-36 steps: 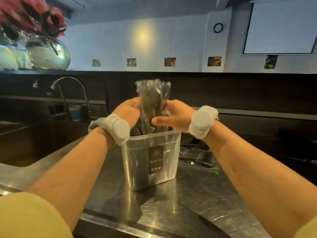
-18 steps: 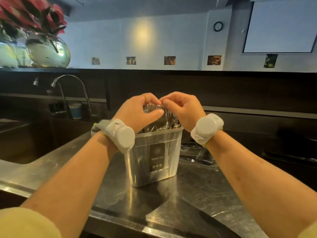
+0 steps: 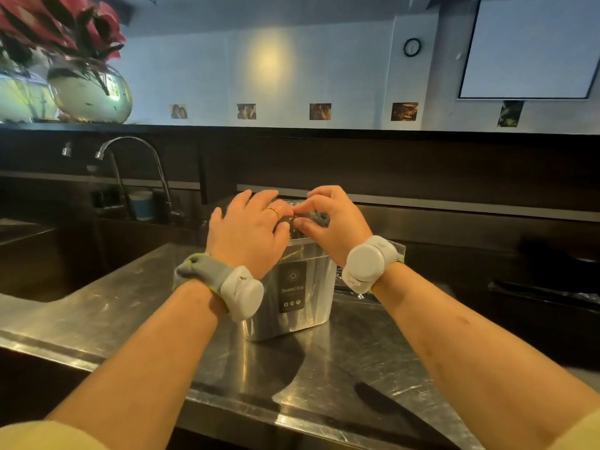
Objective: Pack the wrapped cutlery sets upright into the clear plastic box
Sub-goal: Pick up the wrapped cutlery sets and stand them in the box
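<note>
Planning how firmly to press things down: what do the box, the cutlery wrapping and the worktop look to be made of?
Box: clear, rigid-looking plastic; contents and reflections show through its wall, with a dark "Sealed box" label.
Cutlery wrapping: thin, glossy, transparent film, probably cellophane or plastic; it crinkles and glints between the left hand and right hand.
Worktop: brushed metal, probably stainless steel; scuffed, with dull reflections.

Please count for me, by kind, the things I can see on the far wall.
Photos: 5
Clock: 1
Screen: 1
Total: 7
</note>
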Available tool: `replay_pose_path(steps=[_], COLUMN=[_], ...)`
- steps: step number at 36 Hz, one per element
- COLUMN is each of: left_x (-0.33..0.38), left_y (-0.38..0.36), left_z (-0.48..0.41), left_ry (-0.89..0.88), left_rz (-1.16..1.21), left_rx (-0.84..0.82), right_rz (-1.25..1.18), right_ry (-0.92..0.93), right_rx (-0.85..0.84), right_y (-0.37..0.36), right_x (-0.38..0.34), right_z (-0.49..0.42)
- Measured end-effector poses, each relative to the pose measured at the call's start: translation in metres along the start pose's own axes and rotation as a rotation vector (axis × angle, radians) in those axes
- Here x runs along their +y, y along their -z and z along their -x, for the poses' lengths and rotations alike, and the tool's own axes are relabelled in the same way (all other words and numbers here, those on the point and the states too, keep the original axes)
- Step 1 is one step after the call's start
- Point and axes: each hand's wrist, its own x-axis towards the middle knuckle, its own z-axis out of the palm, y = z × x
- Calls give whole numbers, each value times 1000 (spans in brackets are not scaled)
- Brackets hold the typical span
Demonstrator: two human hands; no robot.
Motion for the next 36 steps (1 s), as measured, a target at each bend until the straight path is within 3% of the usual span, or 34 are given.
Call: replay_pose_path(steps=[3, 6, 9, 11, 13, 17, 20, 26, 33, 36], left_x=[10, 35, 70, 91, 106, 130, 145, 120, 111, 110], left_y=[9, 17, 13, 4, -9, -60, -110, -166, -171, -168], left_z=[-4, -10, -12, -12, -10, -7, -9, -14, -19, -20], left_ry=[45, 37, -144, -280, -314, -101, 112, 384, 471, 465], left_rz=[4, -19, 129, 287, 444, 706, 763, 627, 664, 624], left_rx=[-66, 14, 104, 70, -33, -288, -418, -387, -361, -362], right_rz=[-44, -108, -212, -179, -92, -112, 144, 437, 502, 538], right_ry=[9, -24, -164, -253, -335, -640, -593, -465, -488, -425], right_rx=[-63, -6, 47, 37, -88, -233, -220, -448, -723, -747], right_y=[7, 15, 26, 34, 42, 58, 68, 45, 2, 11], right_x=[4, 19, 43, 61, 82, 130, 172, 193, 194, 183], right_z=[6, 18, 33, 45, 57, 86, 99, 78, 55, 52])
